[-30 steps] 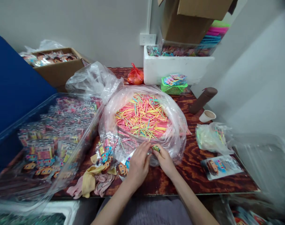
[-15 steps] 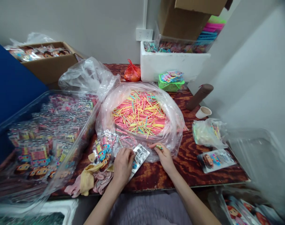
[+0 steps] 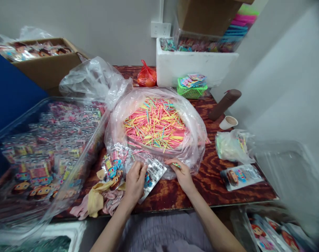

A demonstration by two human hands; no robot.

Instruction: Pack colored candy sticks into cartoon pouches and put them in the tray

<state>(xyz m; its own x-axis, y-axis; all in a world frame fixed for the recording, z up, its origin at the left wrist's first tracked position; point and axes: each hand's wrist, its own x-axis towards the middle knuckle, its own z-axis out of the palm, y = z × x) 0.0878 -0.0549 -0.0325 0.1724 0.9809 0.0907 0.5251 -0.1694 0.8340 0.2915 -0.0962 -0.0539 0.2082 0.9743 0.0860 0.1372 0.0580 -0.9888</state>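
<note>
My left hand (image 3: 134, 182) pinches a printed plastic packet (image 3: 154, 171) that lies tilted on the wooden table (image 3: 214, 189), printed back facing up. My right hand (image 3: 182, 173) is closed on a small bundle of coloured sticks (image 3: 176, 164) just right of the packet's top end. Both hands sit at the near rim of a big clear bag (image 3: 196, 140) heaped with pink, yellow and blue sticks (image 3: 155, 122). More cartoon packets (image 3: 113, 166) lie left of my left hand, above a pile of yellow and pink cloth gloves (image 3: 101, 201).
A large clear bin of filled packets (image 3: 44, 147) stands at left. A cardboard box (image 3: 46, 68), white foam box (image 3: 193, 66), green basket (image 3: 192, 89), orange bag (image 3: 147, 77), brown bottle (image 3: 225, 103) and cup (image 3: 228, 122) ring the back. A small stick bag (image 3: 231, 147) and packet (image 3: 240, 175) lie right.
My hands have parted: the left drew a packet out toward the left and holds it tilted, while the right stays by the bag rim with its sticks. The view has dipped slightly.
</note>
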